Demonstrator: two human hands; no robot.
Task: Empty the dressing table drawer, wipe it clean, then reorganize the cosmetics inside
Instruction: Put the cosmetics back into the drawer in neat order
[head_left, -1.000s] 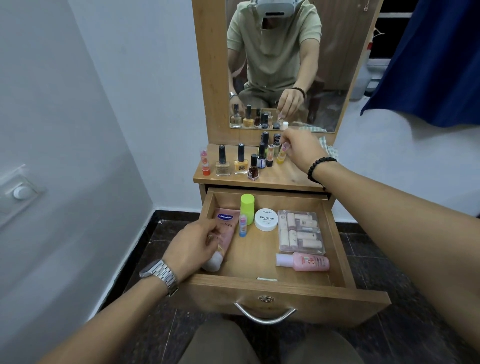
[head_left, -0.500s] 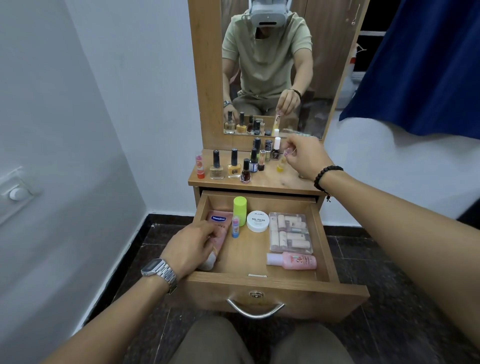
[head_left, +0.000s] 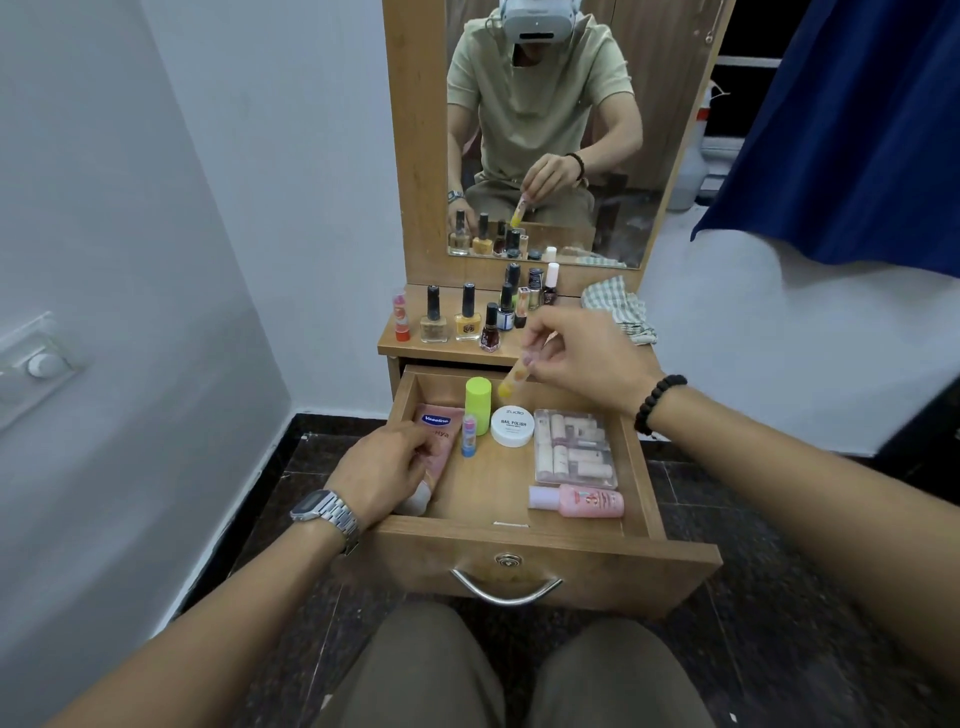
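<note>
Your right hand (head_left: 576, 358) is pinching a small yellow tube (head_left: 514, 375) over the drawer (head_left: 644, 467); your left hand (head_left: 384, 467) is gripping the pink lotion tube (head_left: 441, 431) lying inside.

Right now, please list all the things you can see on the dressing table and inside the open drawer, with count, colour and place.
drawer: one, wood, pulled open
lotion tube: one, pink, drawer left side, under the left hand
green-capped bottle: one, lime green, drawer back
small stick: one, blue and pink, beside the lotion tube
nail polish remover tub: one, white, drawer middle
clear box: one, transparent with beige items, drawer right
pink bottle: one, pink, lying at drawer front right
nail polish bottles: about eight, mixed colours, tabletop
lipstick: one, red-pink, tabletop left
checked cloth: one, green-white, tabletop right
left hand: on the lotion tube
right hand: pinching a yellow tube above the drawer
</note>
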